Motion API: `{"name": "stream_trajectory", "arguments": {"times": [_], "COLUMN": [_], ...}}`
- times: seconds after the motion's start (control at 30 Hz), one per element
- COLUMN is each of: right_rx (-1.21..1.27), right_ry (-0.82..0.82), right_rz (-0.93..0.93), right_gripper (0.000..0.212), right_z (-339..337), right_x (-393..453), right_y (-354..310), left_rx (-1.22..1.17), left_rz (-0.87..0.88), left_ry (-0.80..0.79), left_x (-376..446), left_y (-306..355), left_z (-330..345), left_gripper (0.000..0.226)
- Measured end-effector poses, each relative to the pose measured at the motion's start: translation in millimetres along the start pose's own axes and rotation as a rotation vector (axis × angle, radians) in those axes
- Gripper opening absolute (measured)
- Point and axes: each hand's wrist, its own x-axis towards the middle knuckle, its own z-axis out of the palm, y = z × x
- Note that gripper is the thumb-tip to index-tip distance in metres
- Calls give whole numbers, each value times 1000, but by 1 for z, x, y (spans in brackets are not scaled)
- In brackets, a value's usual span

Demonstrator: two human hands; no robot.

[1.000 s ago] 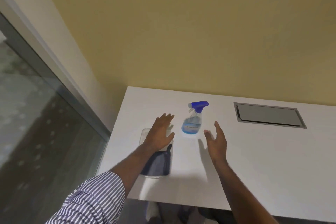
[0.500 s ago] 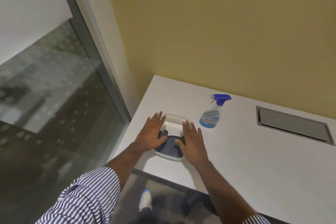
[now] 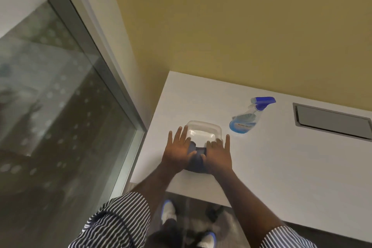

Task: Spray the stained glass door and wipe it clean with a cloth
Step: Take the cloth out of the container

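A dark blue cloth (image 3: 198, 158) lies in a clear plastic container (image 3: 203, 125) near the left end of the white table (image 3: 281, 167). My left hand (image 3: 178, 151) lies over the container's left side, fingers straight, thumb on the cloth. My right hand (image 3: 218, 153) covers the right side, thumb touching the cloth and little finger straight. A spray bottle (image 3: 246, 120) of blue liquid with a blue trigger head stands to the right, apart from both hands. The glass door (image 3: 50, 106), speckled with pale spots, fills the left.
A grey metal door frame (image 3: 112, 78) runs between the glass and the yellow wall (image 3: 241, 26). A grey recessed panel (image 3: 332, 121) sits in the table at the right. My shoes (image 3: 169, 210) show on the dark floor below the table's front edge.
Both hands came down from above the table onto the container and closed in over the cloth. The right hand left the spot beside the spray bottle. The view swung left toward the glass.
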Motion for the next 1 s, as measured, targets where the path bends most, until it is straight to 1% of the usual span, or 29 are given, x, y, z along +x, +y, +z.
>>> {"name": "stream_trajectory", "arguments": {"times": [0.07, 0.13, 0.17, 0.3, 0.47, 0.57, 0.67, 0.8, 0.93, 1.0], "right_rx": [15, 20, 22, 111, 166, 203, 276, 495, 698, 761], "right_ry": [-5, -16, -26, -52, -12, 19, 107, 181, 213, 231], "right_rz": [0, -12, -14, 28, 35, 25, -5, -10, 3, -8], "right_gripper": [50, 45, 44, 42, 33, 30, 30, 33, 39, 43], "right_z": [1, 1, 3, 13, 13, 18, 29, 28, 33, 39], "right_x": [1, 0, -1, 1, 0, 2, 5, 4, 4, 5], "right_y": [-2, -6, -6, -7, -8, -6, -2, 4, 6, 7], "left_rx": [42, 53, 45, -45, -60, -39, -22, -38, -76, -79], "left_rz": [-58, -156, -202, -273, -297, -257, -191, -103, -61, -35], "left_ry": [-113, -244, -277, -318, -337, -279, -189, -9, 50, 63], "left_x": [4, 7, 8, 11, 10, 9, 6, 4, 3, 2], "left_y": [4, 7, 9, 12, 15, 13, 10, 7, 3, 1], "left_z": [-2, -3, -2, 5, 11, 16, 21, 24, 26, 28], "left_gripper": [55, 54, 54, 50, 52, 50, 43, 36, 42, 42]}}
